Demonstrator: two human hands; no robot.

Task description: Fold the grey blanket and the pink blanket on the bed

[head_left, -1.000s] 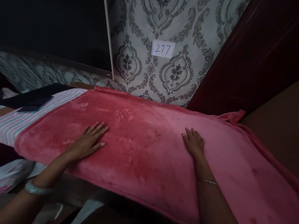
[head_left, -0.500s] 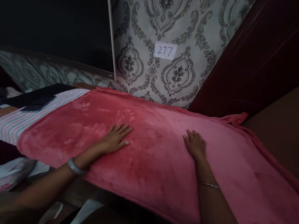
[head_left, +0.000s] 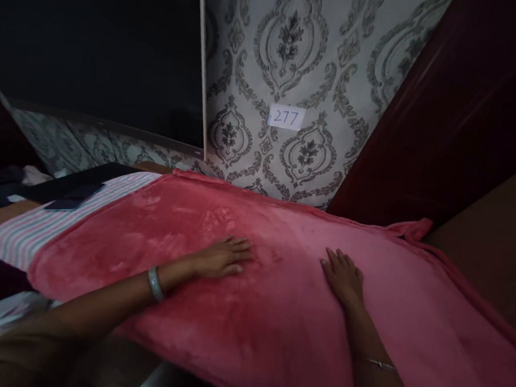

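A pink plush blanket (head_left: pixel 284 331) is spread over a long surface below the wall, its far edge slightly bunched. My left hand (head_left: pixel 222 257) lies flat on its middle, fingers stretched to the right, with a wide bracelet (head_left: pixel 155 283) on the wrist. Farther right, my right hand (head_left: pixel 344 276) also rests palm down on the plush, fingers pointing up and to the left. Neither hand grips the fabric. At the blanket's left edge a striped cloth (head_left: pixel 61 224) shows from beneath.
A dark phone-like flat object (head_left: pixel 74 197) lies on the striped cloth. A large black screen (head_left: pixel 95 52) hangs at the upper left. Patterned wallpaper bears a paper marked 277 (head_left: pixel 286 117). A dark red panel (head_left: pixel 422 116) slants down at the right.
My left hand has slid rightward across the blanket, toward my right hand. The right hand stays on about the same spot. The view has tilted up a little.
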